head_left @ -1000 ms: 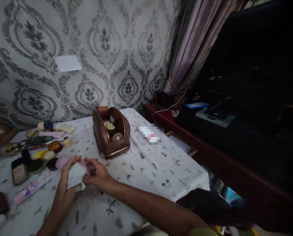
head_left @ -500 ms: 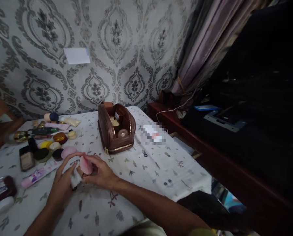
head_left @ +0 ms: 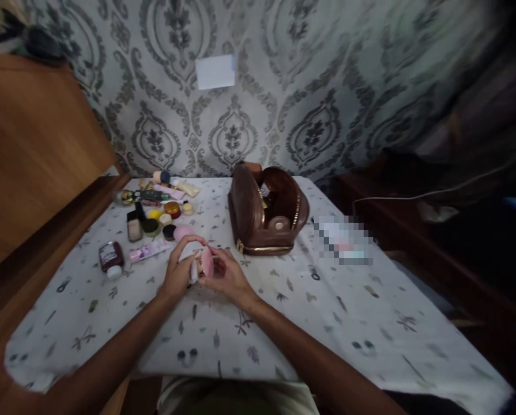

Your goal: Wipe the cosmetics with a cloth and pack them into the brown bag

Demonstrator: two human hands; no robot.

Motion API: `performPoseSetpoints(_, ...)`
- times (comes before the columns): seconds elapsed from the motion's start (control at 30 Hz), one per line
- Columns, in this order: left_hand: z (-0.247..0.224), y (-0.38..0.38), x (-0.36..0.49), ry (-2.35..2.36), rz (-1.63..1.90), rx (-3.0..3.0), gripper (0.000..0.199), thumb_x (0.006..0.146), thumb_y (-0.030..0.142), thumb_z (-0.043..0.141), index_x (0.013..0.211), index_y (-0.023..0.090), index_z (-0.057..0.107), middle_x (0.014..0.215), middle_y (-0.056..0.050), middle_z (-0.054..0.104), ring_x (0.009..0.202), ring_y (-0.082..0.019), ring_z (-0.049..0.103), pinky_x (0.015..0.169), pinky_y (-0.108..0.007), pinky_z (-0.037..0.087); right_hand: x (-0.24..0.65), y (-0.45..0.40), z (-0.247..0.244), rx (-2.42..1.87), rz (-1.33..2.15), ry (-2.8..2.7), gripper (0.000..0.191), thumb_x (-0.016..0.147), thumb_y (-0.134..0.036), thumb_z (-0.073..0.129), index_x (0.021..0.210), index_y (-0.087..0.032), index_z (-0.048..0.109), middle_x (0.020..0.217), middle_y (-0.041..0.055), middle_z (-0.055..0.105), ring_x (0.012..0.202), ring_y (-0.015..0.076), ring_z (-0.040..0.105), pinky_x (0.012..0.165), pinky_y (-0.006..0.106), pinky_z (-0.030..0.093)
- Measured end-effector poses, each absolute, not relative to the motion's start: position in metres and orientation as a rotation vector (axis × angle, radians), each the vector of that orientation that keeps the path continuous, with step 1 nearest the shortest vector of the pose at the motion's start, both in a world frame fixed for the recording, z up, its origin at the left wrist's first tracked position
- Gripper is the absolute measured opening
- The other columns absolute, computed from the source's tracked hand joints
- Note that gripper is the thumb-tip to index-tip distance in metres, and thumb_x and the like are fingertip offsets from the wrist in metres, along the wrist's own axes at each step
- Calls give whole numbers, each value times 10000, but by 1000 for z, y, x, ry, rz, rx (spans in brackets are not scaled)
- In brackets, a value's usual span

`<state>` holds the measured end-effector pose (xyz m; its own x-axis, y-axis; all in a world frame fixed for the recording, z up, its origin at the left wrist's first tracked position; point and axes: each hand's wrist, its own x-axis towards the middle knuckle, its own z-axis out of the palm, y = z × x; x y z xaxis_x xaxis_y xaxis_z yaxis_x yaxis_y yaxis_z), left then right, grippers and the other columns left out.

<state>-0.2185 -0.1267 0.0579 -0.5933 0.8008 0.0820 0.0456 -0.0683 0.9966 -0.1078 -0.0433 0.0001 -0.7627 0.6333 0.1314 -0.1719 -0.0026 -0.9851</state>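
Just above the table, my two hands are close together. The fingers of my left hand [head_left: 177, 274] curl around a crumpled white tissue [head_left: 193, 272]; part of it is hidden by the hand. My right hand [head_left: 232, 281] grips a small round pink compact [head_left: 207, 262] by its edge, and the tissue is against its left side. Behind my left hand lies a pink round puff [head_left: 183, 232]. A brown leather cosmetic bag [head_left: 262, 230] stands unzipped beyond my right hand, with something pale inside.
Left of my hands lie a printed tube [head_left: 149, 250], a dark red bottle with a white cap [head_left: 110, 259], a foundation bottle [head_left: 134, 229] and several small jars [head_left: 172, 209]. A blurred-out flat object [head_left: 344, 239] lies right of the bag. A wooden panel [head_left: 37, 127] borders the table's left.
The view has swung left, so table, bag and hands appear further right. My hands still hold the tissue and the pink compact; the compact has turned slightly.
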Motion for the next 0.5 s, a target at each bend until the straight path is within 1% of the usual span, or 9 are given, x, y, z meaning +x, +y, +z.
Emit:
performPoseSetpoints(0.13, 54, -123, -223, 1467, 1820, 708, 176, 695, 259, 648, 866, 225, 627, 709, 46, 611, 539, -122, 546, 516, -215, 419, -104, -48, -1, -372, 1797, -1785, 784, 602, -328, 870, 1308, -266, 536, 1224, 58, 457, 1188, 233, 537, 1033, 406, 469)
performPoseSetpoints(0.2, 52, -121, -226, 1404, 1836, 638, 184, 683, 258, 659, 858, 205, 631, 727, 40, 621, 570, -121, 567, 541, -211, 437, -103, -51, 0, -347, 1794, -1789, 788, 623, -291, 855, 1333, -275, 511, 1264, 66, 441, 1234, 240, 512, 1040, 406, 466)
performPoseSetpoints(0.27, 49, -119, -227, 1370, 1842, 608, 199, 696, 282, 657, 870, 189, 639, 744, 25, 636, 634, -138, 608, 598, -223, 471, -103, -53, 1, -373, 1807, -1756, 817, 626, -276, 849, 1356, -276, 482, 1305, 78, 436, 1236, 240, 520, 1039, 411, 467)
performPoseSetpoints(0.33, 48, -117, -228, 1348, 1848, 601, 224, 723, 319, 657, 902, 185, 641, 764, 12, 650, 689, -153, 634, 644, -234, 491, -104, -53, 3, -446, 1835, -1699, 810, 624, -301, 850, 1346, -262, 485, 1316, 88, 456, 1193, 236, 559, 1030, 414, 472)
performPoseSetpoints(0.4, 46, -116, -227, 1316, 1867, 602, 251, 748, 354, 669, 936, 193, 632, 792, 6, 660, 711, -154, 641, 652, -232, 494, -104, -52, 7, -519, 1859, -1663, 740, 638, -341, 843, 1300, -243, 527, 1282, 86, 506, 1135, 226, 597, 1007, 402, 488)
performPoseSetpoints(0.43, 45, -116, -226, 1294, 1883, 603, 266, 762, 375, 673, 957, 201, 624, 805, 6, 663, 717, -153, 644, 651, -230, 494, -104, -51, 9, -549, 1873, -1657, 707, 651, -359, 835, 1284, -236, 545, 1249, 81, 538, 1087, 218, 619, 972, 390, 509)
performPoseSetpoints(0.5, 42, -116, -225, 1244, 1901, 614, 310, 797, 439, 664, 1008, 220, 602, 835, 4, 666, 716, -152, 645, 644, -233, 496, -104, -49, 11, -587, 1932, -1650, 700, 673, -389, 815, 1300, -230, 548, 1156, 67, 597, 951, 197, 655, 844, 359, 560)
